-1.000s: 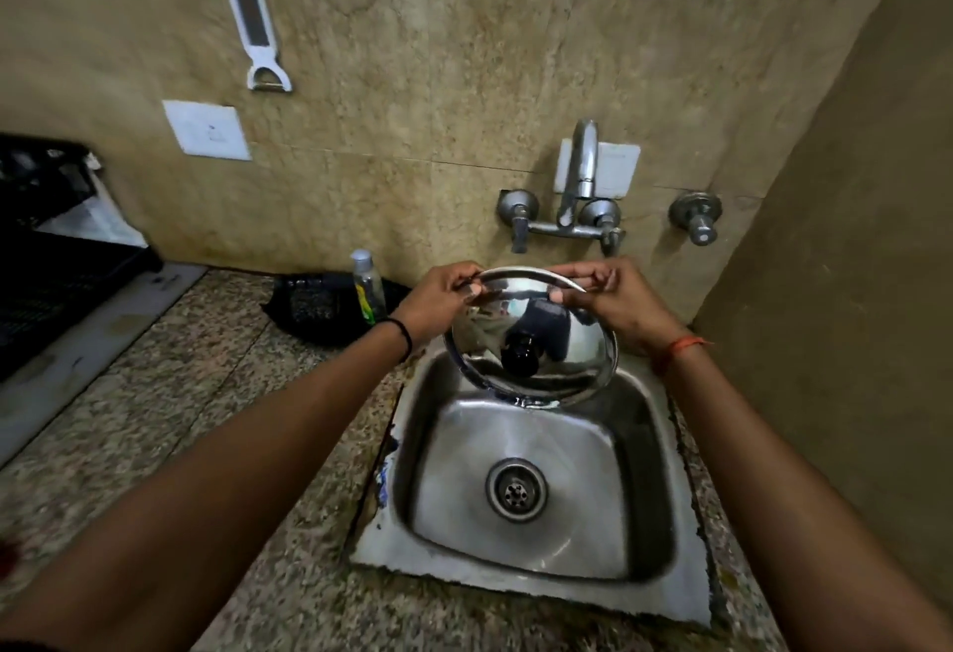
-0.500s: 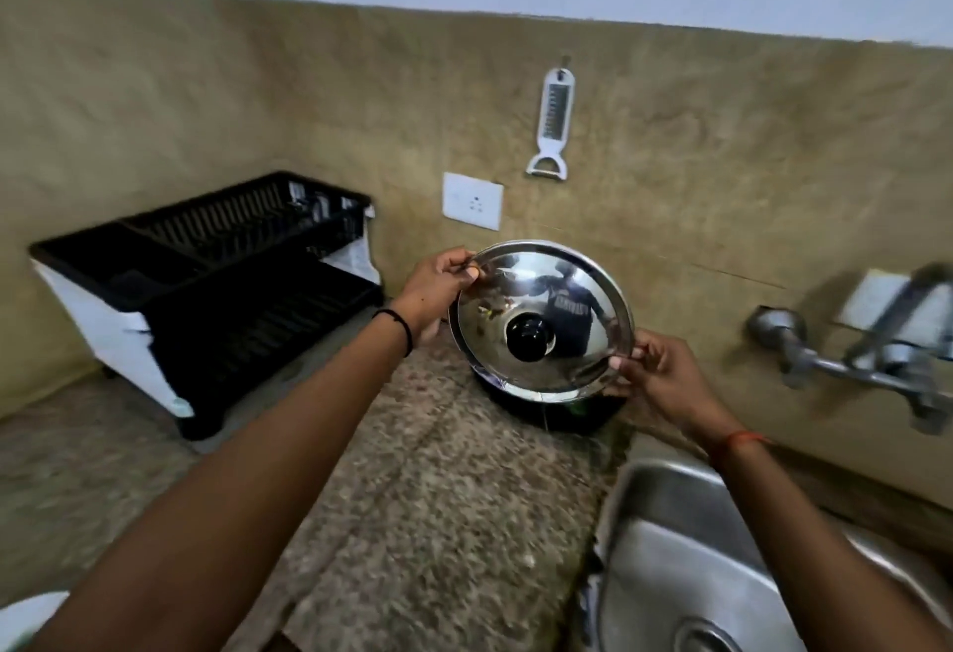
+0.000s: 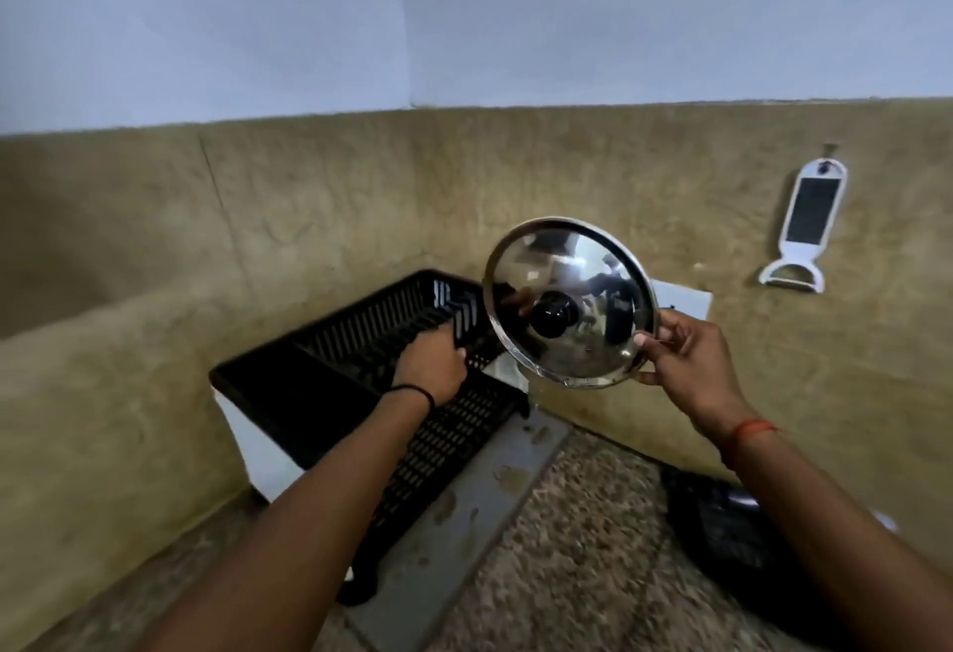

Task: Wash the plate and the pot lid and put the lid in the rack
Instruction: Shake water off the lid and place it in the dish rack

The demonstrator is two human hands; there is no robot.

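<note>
The shiny steel pot lid (image 3: pixel 593 342) with a black knob is held upright in the air by my right hand (image 3: pixel 686 362), which pinches its right rim. The lid hangs just right of the black plastic dish rack (image 3: pixel 319 388) in the counter's corner. My left hand (image 3: pixel 430 360) rests on the rack's upper tier with its fingers curled over the slats; whether it grips them I cannot tell. No plate is in view.
A grey drain tray (image 3: pixel 464 512) lies under the rack's right side on the speckled granite counter (image 3: pixel 582 574). A black object (image 3: pixel 722 533) sits at the right against the wall. A white peeler (image 3: pixel 807 228) hangs on the tan tiled wall, with a white socket plate (image 3: pixel 686 303) behind the lid.
The view swung left from the sink to the rack. My left hand let go of the lid and went to the rack; my right hand alone carries the lid leftward.
</note>
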